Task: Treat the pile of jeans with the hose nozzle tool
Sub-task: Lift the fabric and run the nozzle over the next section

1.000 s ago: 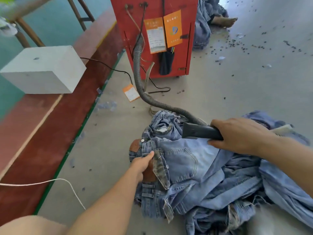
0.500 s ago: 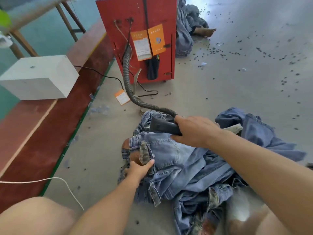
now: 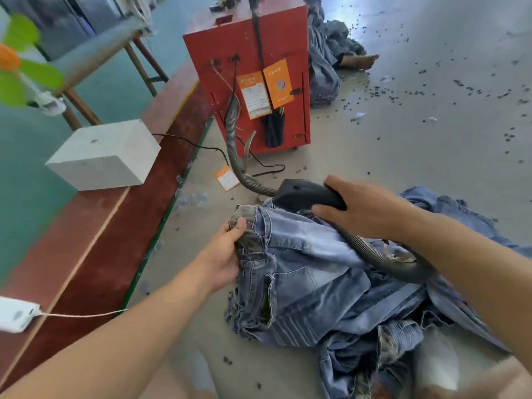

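- Since half a second ago, your left hand (image 3: 230,249) has shifted from the pocket area up to the top edge of the jeans, and the nozzle has lifted off the denim, its black body now showing in full.
- Your left hand grips the dark, worn waistband corner of the top pair, thumb over the fabric and fingers curled beneath it.
- Your right hand (image 3: 365,208) is wrapped around the rear of the black nozzle (image 3: 305,194), fingers curled under its handle and thumb across the top.
- Nozzle sits just above the far edge of the pile of jeans (image 3: 331,286); whether its mouth touches the cloth cannot be told.
- A grey ribbed hose (image 3: 234,151) runs from the nozzle's front across the concrete floor (image 3: 403,156) to the red machine (image 3: 259,82); another dark ribbed length lies over the jeans under your right forearm.
- The pile lies heaped on the floor directly in front of you, near the red machine.
- Orange tags hang on the machine's face; a white block (image 3: 103,154) rests on the red-brown ledge (image 3: 100,240) to your left.
- Dark specks dot the floor at right.
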Demonstrator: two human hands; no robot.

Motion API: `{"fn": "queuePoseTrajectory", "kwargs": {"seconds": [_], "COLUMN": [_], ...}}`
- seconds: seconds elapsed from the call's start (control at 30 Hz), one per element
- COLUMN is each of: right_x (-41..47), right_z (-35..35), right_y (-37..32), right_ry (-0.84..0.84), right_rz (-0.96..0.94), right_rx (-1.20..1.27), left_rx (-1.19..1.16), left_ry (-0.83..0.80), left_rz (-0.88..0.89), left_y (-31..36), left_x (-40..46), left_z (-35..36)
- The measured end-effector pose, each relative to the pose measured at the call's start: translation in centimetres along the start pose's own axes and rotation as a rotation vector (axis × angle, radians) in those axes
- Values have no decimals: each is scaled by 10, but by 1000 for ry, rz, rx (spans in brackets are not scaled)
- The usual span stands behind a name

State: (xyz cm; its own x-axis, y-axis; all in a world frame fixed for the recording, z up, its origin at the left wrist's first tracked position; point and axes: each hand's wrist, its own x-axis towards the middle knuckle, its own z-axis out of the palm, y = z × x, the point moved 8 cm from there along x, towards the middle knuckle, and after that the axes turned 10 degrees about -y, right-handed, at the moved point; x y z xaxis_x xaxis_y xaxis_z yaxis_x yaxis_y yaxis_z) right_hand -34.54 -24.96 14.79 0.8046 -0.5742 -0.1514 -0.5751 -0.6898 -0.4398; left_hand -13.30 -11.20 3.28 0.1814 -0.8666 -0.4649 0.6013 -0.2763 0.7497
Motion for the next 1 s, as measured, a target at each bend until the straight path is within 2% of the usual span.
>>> {"fn": "queuePoseTrajectory", "kwargs": {"seconds": [0.07,0.23,0.4,0.6,0.7,0.8,1.0], "right_x": [-13,-35,-39,2,-9,-28,-4], "right_z": [-11,7,21,21,17,30,19], "right_y": [-1,-2,-10,-16,-8,-12,-17], "right_ry": [33,-105,-140,-4,-120,-247,-80], "right_rz": [12,82,128,239,189,165,206], "right_rx": [78,95,95,123,173,95,135], "left_rx": [-25,-165,-94,-113,-123,-122,-123], "left_ry": [-61,-52,-39,-121,-73,-51,-151], "left_rz": [-35,-25,-21,-45,2,20,-22], "left_y": [1,-12,-11,-35,-19,-10,-19], "left_x": [-9,-3,8,8,17,20,14], "left_z": [16,31,30,47,36,28,38]}}
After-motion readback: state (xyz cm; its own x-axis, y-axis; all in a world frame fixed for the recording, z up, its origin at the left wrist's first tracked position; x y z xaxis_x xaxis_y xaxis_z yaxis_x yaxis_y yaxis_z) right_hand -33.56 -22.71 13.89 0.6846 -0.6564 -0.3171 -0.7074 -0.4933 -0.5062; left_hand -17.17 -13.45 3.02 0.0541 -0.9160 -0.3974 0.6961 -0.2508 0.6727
